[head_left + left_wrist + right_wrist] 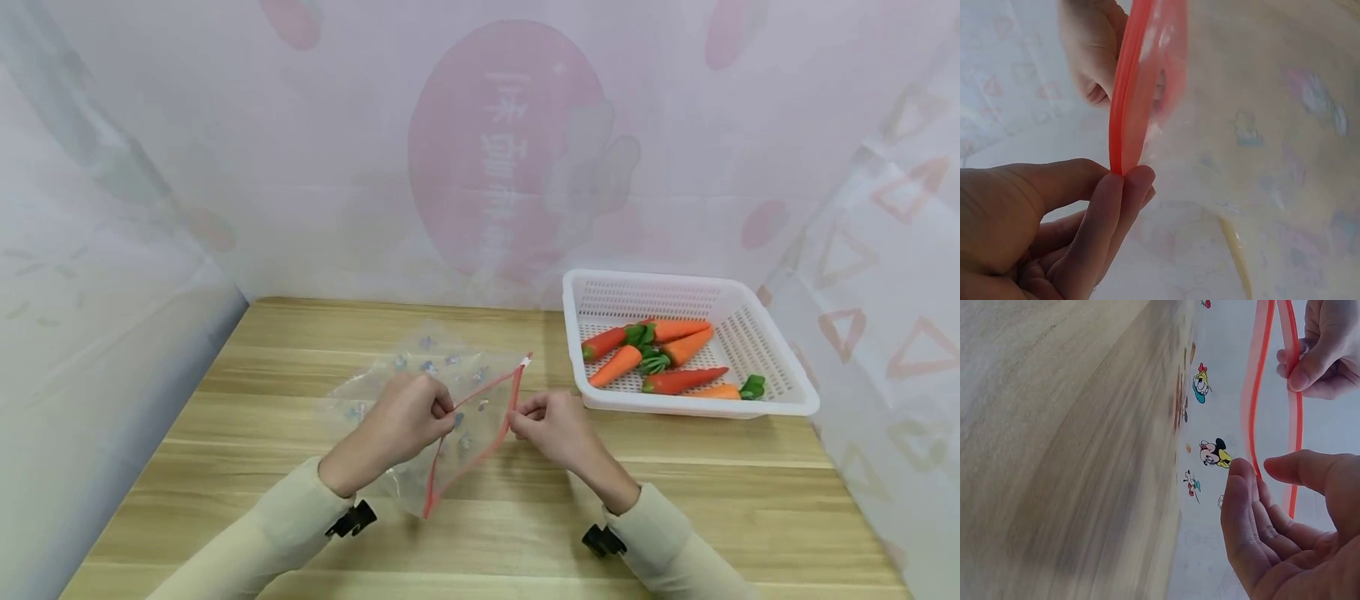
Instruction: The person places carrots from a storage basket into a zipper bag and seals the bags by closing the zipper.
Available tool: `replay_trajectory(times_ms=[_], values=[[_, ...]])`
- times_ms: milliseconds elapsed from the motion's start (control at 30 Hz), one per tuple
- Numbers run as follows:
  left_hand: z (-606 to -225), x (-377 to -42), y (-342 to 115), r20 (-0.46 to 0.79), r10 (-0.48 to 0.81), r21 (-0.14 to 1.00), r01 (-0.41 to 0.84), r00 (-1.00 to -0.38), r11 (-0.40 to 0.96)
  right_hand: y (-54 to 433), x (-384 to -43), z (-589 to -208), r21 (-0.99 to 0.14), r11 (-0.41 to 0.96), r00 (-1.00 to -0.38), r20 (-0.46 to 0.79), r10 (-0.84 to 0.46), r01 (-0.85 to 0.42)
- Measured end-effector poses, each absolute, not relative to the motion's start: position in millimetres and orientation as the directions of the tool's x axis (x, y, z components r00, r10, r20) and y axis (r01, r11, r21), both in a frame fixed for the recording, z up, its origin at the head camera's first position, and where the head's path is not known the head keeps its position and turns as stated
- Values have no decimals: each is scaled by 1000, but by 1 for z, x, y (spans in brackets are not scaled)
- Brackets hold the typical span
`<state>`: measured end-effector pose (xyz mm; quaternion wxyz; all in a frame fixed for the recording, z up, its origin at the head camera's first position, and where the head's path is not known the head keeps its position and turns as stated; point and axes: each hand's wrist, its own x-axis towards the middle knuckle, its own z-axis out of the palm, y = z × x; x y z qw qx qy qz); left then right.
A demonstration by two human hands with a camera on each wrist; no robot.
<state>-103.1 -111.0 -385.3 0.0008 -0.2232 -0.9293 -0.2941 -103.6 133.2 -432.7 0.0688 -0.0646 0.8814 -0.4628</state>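
A clear zip bag [465,433] with red zip edges and small cartoon prints lies over the table, its mouth spread apart. My left hand [408,417] pinches one red edge between thumb and fingertips; the left wrist view shows this pinch [1116,181] closely. Opposite, my right hand [551,425] holds the other red edge, with the strip running between its thumb and curled fingers [1241,494]. A small white slider [525,361] sits at the far corner of the zip. Inside the bag I see only the prints on its film.
A white plastic basket [780,392] stands at the back right, holding several carrots [618,367] and red peppers [682,381]. The wooden table [247,400] is bordered by pale printed sheets [337,208] at the back and sides.
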Motion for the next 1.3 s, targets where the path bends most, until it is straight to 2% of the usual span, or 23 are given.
replay_trajectory(times_ms=[300, 633, 967, 1300], values=[[-390, -108, -109, 108, 343, 568, 341, -933, 749, 124, -109, -441, -802, 595, -968, -106, -228, -52], [-391, -112, -113, 143, 317, 566, 340, -938, 751, 117, -106, -445, -824, 565, -962, -122, -243, -38], [-398, -127, -136, 173, 339, 476, 380, -925, 793, 132, -100, -450, -800, 598, -967, -116, -227, -45], [-391, -131, -165, 173, 344, 441, 385, -923, 811, 151, -98, -446, -786, 618, -971, -131, -199, -20]])
